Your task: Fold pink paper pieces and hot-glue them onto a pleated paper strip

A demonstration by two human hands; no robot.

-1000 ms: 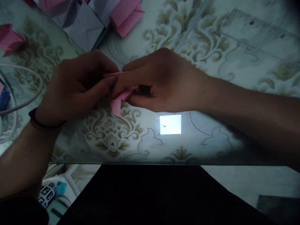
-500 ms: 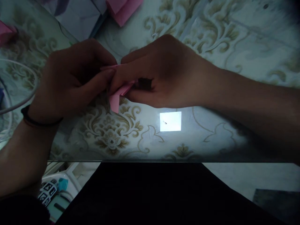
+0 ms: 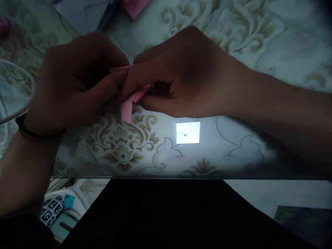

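A small folded piece of pink paper (image 3: 127,110) is pinched between my two hands above the table, and one flap of it hangs down toward me. My left hand (image 3: 77,83), with a dark band at the wrist, grips its left side between thumb and fingers. From the right, my right hand (image 3: 173,76) presses on the paper with its fingers closed, the fingertips touching those of my left hand. Most of the paper is hidden behind the fingers.
The table (image 3: 145,152) has a gold floral pattern, with its edge near my lap. At the back lie white folded paper (image 3: 83,14) and another pink folded paper (image 3: 135,7). A white cable (image 3: 32,86) loops at the left. Below is a white chair (image 3: 80,195) holding black-and-white markers (image 3: 52,209).
My hands keep the same grip on the pink paper. The view has shifted slightly, so the hands and the papers at the back sit a little higher in the picture.
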